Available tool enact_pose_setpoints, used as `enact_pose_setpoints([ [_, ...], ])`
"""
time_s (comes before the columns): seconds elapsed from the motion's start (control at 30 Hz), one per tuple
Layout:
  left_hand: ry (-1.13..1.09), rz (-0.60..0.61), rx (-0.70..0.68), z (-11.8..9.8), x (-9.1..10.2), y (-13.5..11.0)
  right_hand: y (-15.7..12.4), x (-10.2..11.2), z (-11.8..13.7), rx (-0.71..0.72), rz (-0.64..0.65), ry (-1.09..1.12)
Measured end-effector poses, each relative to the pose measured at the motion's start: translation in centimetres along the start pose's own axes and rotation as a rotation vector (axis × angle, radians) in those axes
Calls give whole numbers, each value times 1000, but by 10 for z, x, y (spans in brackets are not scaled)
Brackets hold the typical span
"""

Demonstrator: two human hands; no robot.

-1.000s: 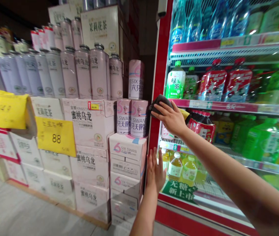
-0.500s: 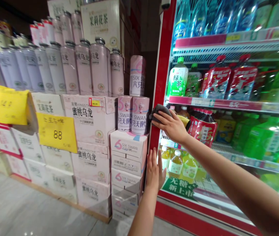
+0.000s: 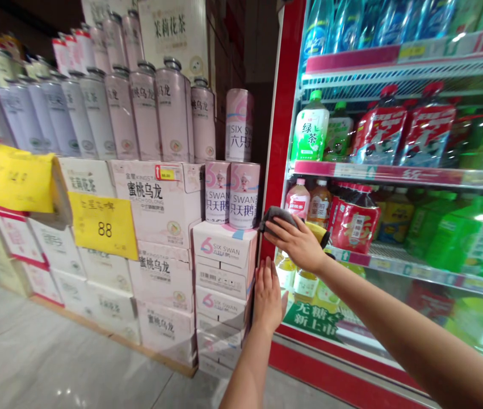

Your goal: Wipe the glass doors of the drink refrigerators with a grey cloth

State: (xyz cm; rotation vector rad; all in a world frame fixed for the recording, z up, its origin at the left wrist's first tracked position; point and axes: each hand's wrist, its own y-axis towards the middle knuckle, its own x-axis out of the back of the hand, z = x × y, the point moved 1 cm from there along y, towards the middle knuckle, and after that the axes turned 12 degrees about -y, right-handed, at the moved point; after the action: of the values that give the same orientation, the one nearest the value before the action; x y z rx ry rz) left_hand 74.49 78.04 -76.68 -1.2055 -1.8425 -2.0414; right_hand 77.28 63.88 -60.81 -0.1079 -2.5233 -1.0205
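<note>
R hand (image 3: 298,243) presses 1 grey cloth (image 3: 276,216) on cooler frame (image 3: 282,108); L hand (image 3: 268,295) flat, fingers spread.

Soft, matt dark cloth (image 3: 276,216) under the right hand (image 3: 298,241). Glossy red frame (image 3: 282,113) and clear, reflective glass door (image 3: 394,227) of the cooler. Matt cardboard boxes (image 3: 224,255); smooth, faintly shiny cans (image 3: 232,193); glossy plastic bottles (image 3: 310,128); matt yellow paper signs (image 3: 104,224); polished floor tiles (image 3: 32,363).
</note>
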Motion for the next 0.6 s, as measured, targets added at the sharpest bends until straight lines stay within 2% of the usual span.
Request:
enact_pose_setpoints([
  [0.07, -7, -19, 14, 0, -1, -2, -5, -3, 9, 127, 21, 33],
  [0.13, -6, -44, 38, -1, -1, -1, -6, -2, 9, 181, 42, 60],
  [0.2, -13, -70, 58, -4, 1, 3, -5, 5, -2, 87, 47, 45],
  [0.3, -39, -105, 78, -12, 6, 14, -15, 22, -23, -174, 8, -32],
  [0.37, -57, -128, 103, -18, 9, 21, -35, 29, -23, -317, -25, -81],
  [0.43, -72, -149, 131, -22, 11, 27, -58, 30, -9, -380, -40, -110],
  [0.5, -78, -172, 147, -24, 11, 29, -73, 23, 10, -341, -23, -108],
  [0.6, -64, -214, 162, -26, 8, 30, -67, 11, 26, -203, 22, -60],
])
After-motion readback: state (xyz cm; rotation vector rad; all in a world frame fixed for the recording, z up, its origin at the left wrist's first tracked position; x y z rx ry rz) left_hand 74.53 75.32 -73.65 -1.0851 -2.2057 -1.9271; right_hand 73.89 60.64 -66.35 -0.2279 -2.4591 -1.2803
